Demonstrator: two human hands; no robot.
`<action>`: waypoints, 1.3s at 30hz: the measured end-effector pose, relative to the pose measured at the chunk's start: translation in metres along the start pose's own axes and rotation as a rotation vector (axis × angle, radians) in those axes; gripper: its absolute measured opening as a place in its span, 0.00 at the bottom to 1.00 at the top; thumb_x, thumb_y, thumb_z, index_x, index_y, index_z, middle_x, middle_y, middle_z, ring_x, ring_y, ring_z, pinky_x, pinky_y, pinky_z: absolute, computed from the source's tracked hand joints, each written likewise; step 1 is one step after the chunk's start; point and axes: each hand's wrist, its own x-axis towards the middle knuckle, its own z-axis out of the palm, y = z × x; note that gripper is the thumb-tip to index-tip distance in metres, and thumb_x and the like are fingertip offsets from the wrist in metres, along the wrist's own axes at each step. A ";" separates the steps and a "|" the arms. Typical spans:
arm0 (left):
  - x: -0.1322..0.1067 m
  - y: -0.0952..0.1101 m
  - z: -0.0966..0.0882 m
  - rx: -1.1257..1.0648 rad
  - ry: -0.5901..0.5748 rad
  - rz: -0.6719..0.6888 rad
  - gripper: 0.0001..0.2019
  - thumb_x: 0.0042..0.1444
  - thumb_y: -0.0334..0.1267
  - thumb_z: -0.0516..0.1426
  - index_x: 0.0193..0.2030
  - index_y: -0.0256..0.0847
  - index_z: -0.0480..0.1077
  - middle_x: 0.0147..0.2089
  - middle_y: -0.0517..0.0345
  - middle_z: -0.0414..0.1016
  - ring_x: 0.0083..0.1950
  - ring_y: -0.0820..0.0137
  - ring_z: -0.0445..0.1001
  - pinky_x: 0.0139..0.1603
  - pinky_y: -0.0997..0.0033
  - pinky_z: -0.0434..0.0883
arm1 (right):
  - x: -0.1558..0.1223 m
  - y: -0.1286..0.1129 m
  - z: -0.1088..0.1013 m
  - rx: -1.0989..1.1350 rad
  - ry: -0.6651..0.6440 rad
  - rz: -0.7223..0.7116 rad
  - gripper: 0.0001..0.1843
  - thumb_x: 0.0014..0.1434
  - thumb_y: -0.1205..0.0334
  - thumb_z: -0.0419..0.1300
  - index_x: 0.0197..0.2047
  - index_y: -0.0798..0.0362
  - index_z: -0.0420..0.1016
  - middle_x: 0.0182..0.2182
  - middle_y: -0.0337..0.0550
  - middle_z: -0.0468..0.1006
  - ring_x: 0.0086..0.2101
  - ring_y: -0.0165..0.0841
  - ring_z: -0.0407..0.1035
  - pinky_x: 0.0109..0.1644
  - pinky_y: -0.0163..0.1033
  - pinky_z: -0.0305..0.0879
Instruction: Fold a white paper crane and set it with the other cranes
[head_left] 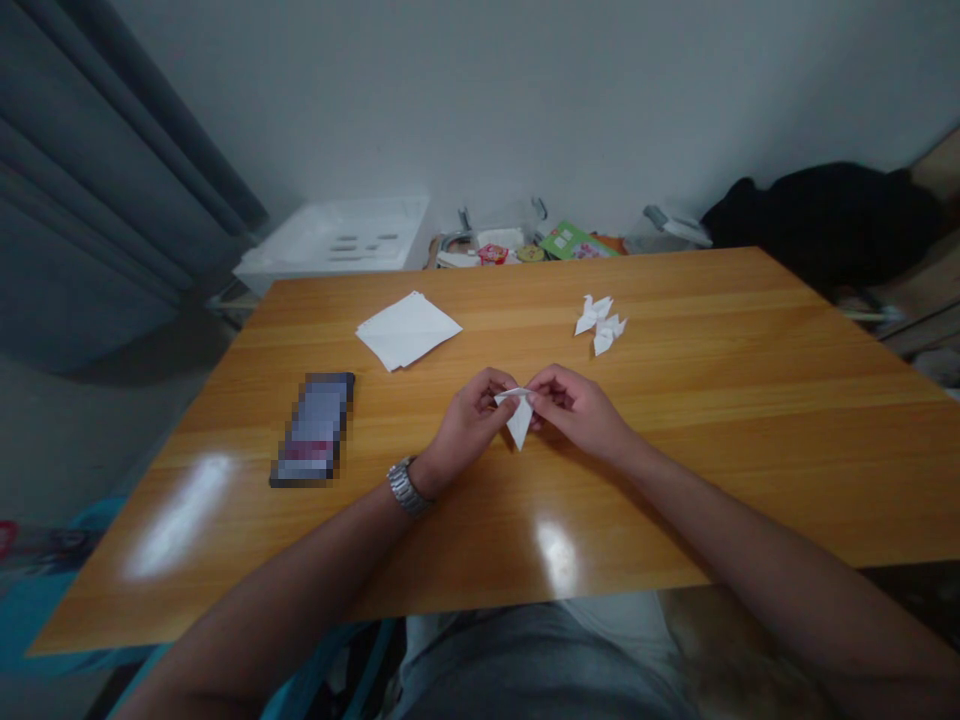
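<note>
A small piece of folded white paper [519, 424] is held over the middle of the table, its pointed end toward me. My left hand [478, 418] pinches its upper left side between thumb and fingers. On the upper right side, my right hand [574, 408] grips the same paper, thumb on top. Parts of the paper's upper edge are hidden behind the fingers. Beyond my right hand lie two folded paper cranes [600, 324], close together. A stack of white paper sheets [409, 331] rests beyond my left hand.
On the left of the wooden table [720, 400] lies a phone [313, 430], its screen blurred out. Behind the far edge are a white plastic tray [337, 235], a green booklet [576, 241] and a black cloth-like heap [825, 220]. A grey curtain [97, 150] hangs at left.
</note>
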 end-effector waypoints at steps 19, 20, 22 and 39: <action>-0.002 0.001 -0.003 0.103 0.027 0.068 0.07 0.64 0.41 0.60 0.43 0.40 0.72 0.41 0.55 0.76 0.42 0.71 0.76 0.44 0.72 0.73 | -0.001 -0.003 0.001 0.018 -0.015 -0.053 0.12 0.64 0.49 0.63 0.41 0.48 0.73 0.34 0.40 0.78 0.32 0.33 0.76 0.40 0.41 0.76; -0.002 0.002 -0.003 0.119 0.038 0.067 0.07 0.64 0.41 0.60 0.42 0.40 0.72 0.41 0.55 0.76 0.42 0.71 0.76 0.44 0.71 0.73 | -0.001 -0.004 0.001 0.040 -0.016 -0.045 0.13 0.63 0.48 0.63 0.42 0.48 0.73 0.34 0.40 0.78 0.33 0.33 0.76 0.40 0.42 0.76; -0.002 0.002 -0.003 0.131 0.049 0.061 0.07 0.63 0.41 0.60 0.42 0.40 0.73 0.40 0.55 0.77 0.41 0.70 0.76 0.43 0.71 0.74 | -0.001 -0.006 0.002 0.086 -0.003 -0.015 0.14 0.62 0.46 0.64 0.41 0.48 0.73 0.34 0.40 0.78 0.33 0.34 0.76 0.40 0.42 0.77; -0.003 0.012 0.002 0.011 0.090 0.021 0.10 0.62 0.42 0.61 0.45 0.40 0.69 0.43 0.55 0.74 0.41 0.72 0.74 0.43 0.73 0.72 | 0.003 -0.003 -0.004 0.010 0.038 -0.004 0.16 0.60 0.46 0.67 0.39 0.51 0.75 0.34 0.41 0.80 0.33 0.34 0.76 0.41 0.42 0.76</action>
